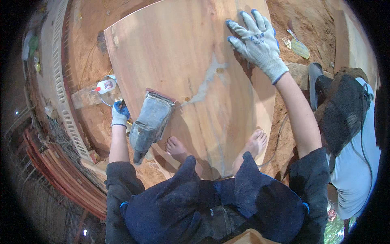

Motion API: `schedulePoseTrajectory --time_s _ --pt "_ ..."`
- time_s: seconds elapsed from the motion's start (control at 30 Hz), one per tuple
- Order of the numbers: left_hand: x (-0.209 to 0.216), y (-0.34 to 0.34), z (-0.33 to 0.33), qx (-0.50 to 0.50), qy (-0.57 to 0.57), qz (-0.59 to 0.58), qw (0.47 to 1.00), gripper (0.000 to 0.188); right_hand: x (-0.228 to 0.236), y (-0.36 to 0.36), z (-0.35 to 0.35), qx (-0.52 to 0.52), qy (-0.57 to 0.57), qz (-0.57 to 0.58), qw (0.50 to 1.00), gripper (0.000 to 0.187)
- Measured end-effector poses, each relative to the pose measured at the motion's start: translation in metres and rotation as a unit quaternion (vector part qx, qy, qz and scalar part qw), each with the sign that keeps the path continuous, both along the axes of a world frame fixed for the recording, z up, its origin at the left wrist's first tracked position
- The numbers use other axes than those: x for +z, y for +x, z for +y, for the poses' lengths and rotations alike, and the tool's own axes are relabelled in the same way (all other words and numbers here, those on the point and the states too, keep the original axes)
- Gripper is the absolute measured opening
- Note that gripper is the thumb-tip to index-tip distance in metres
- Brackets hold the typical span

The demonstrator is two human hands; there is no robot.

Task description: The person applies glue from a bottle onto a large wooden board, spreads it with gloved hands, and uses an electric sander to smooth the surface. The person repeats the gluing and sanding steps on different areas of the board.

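Perhaps for support, my right hand (258,45) lies spread on the board (162,53); whether my left hand (120,114) grips anything, I can't tell.

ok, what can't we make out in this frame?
All in the head view:
- Left hand: grip unclear; its curled, gloved fingers show too small.
- Right hand: palm hidden by the back of the spread, gloved hand.
- Grey power tool: underside hidden by its own body.
- Wooden board: far end cut off by the upper edge.
- Seat, if any: hidden by the person's dark trousers and the lower edge.
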State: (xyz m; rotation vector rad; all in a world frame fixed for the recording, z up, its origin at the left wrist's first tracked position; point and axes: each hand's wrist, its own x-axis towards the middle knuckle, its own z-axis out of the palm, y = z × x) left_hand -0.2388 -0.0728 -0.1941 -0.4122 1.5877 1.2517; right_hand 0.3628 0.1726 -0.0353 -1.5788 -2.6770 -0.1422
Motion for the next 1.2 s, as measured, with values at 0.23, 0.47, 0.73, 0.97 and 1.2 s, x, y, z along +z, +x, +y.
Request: schedulePoseTrajectory --time_s 0.23,0.47,0.73,0.97,1.2 --pt "0.104 0.018 0.072 -0.083 0.152 0.141 0.975 0.044 0.011 0.043 -0.044 -0.142 -0.019 0.19 0.971 0.045" --pt "0.191 0.135 0.173 -0.372 0.185 0.13 0.9 0.039 0.038 0.016 -0.076 -0.06 -0.111 0.296 0.947 0.034" --pt "0.154 0.257 0.201 -0.541 0.061 0.273 0.793 0.038 0.121 -0.034 -0.009 0.119 -0.184 0.168 0.961 0.025" --pt "0.161 0.287 0.182 -0.581 -0.008 0.374 0.723 0.044 0.062 -0.136 0.013 0.086 -0.021 0.013 0.996 0.014" --pt "0.19 0.244 0.179 -0.56 0.037 0.31 0.767 0.08 0.038 -0.158 0.008 0.058 -0.104 -0.084 0.989 0.015"
